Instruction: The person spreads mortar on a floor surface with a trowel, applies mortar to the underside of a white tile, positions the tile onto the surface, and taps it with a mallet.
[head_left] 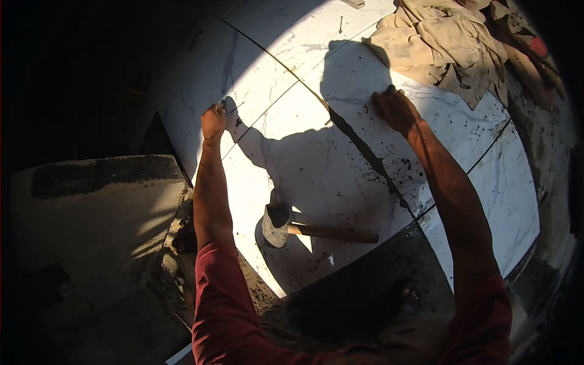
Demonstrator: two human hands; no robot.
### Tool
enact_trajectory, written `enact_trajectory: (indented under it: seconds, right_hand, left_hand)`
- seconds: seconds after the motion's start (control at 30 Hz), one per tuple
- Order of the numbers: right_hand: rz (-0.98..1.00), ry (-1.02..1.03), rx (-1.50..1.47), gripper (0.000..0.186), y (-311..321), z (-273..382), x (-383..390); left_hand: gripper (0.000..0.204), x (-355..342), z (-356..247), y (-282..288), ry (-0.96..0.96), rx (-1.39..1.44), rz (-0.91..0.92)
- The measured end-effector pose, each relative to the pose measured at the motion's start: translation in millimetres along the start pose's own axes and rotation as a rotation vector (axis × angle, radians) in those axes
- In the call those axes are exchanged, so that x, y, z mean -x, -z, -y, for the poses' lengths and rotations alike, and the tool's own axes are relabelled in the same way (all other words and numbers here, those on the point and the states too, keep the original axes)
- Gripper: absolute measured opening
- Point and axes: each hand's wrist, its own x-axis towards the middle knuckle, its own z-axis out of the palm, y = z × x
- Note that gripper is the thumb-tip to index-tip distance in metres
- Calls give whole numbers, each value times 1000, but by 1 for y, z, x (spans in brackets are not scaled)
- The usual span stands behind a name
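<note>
My left hand (213, 121) is over the left edge of the white marble-look tiles (286, 118), its fingers curled together. Anything inside that pinch is too small to make out. A thin nail-like piece (238, 107) shows just beside it. Farther right, my right hand (396, 111) is closed low over another tile, partly in shadow, and whatever its fingers hold is hidden. Between my forearms a mallet (275, 226) with a dark-topped grey head and a wooden handle lies on the near tile.
Dark gaps (359, 143) run between the tiles, and dirt crumbs are scattered about. A crumpled tan cloth (441, 39) lies at the far right, beside a brown carton-like piece (528, 76). A pale slab with a dark band (103, 176) stands at left. A screw-like piece (341, 24) lies at the far side.
</note>
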Motion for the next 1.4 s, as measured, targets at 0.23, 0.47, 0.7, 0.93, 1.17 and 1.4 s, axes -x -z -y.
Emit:
enact_trajectory:
  seconds: [0.23, 0.47, 0.7, 0.93, 1.17, 1.4]
  right_hand:
    - [29, 23, 5, 21, -2, 11, -12]
    - [-2, -88, -38, 23, -3, -3, 2]
    - [83, -203, -203, 38, 7, 15, -3]
    - [135, -319, -253, 47, 0, 3, -2]
    - [204, -356, -278, 61, -5, 3, -6]
    - [-16, -259, -61, 32, -45, 1, -14]
  left_hand:
    - [30, -9, -2, -17, -280, -603, 180]
    - [16, 15, -144, -34, -122, 552, 62]
    - [5, 17, -191, -70, 62, 1038, 61]
    - [11, 18, -212, -72, 44, 723, -30]
    - [15, 35, -216, -71, -90, 813, -131]
    - [15, 42, -202, -64, -95, 738, -85]
